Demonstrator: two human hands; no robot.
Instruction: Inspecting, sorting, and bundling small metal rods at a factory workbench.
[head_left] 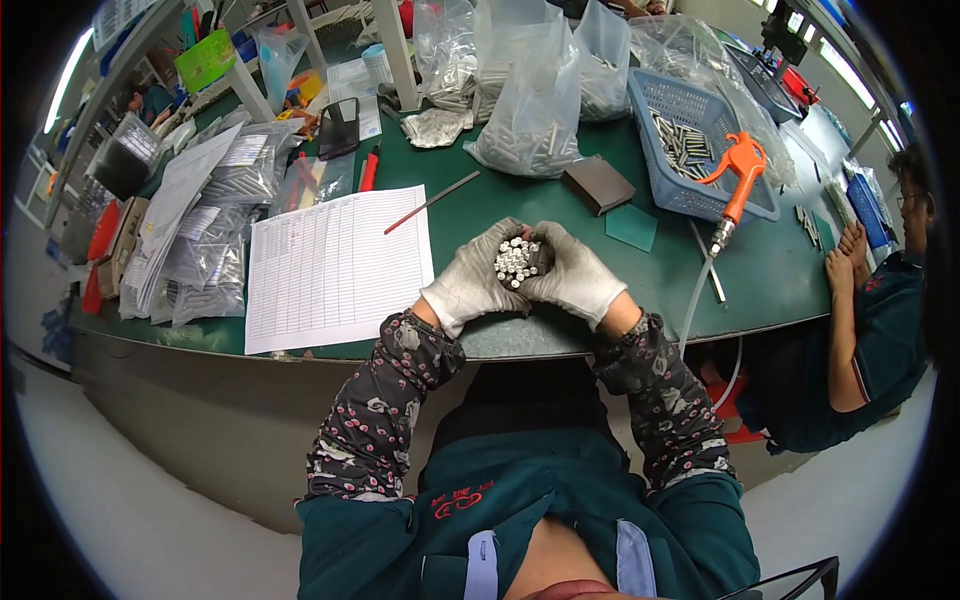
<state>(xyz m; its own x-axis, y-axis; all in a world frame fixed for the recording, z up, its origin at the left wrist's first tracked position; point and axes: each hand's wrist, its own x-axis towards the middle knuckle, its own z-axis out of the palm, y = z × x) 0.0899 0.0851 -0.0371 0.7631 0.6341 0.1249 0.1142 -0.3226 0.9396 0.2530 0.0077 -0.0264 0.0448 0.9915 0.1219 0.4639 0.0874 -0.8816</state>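
A bundle of short silver metal pins [517, 262] is gripped by both closed, white-gloved hands, left hand [473, 280] and right hand [578, 275], above the green desk's [480, 200] near edge. The pin ends probably need evening up next.

A green-topped workbench [600, 330] stands on pale floor [130, 500], windows [830, 50] beyond.

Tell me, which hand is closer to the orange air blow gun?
The right hand. It sits just left of and below the orange air blow gun, while the left hand is farther off, on the other side of the bundle of small metal rods both hands cup.
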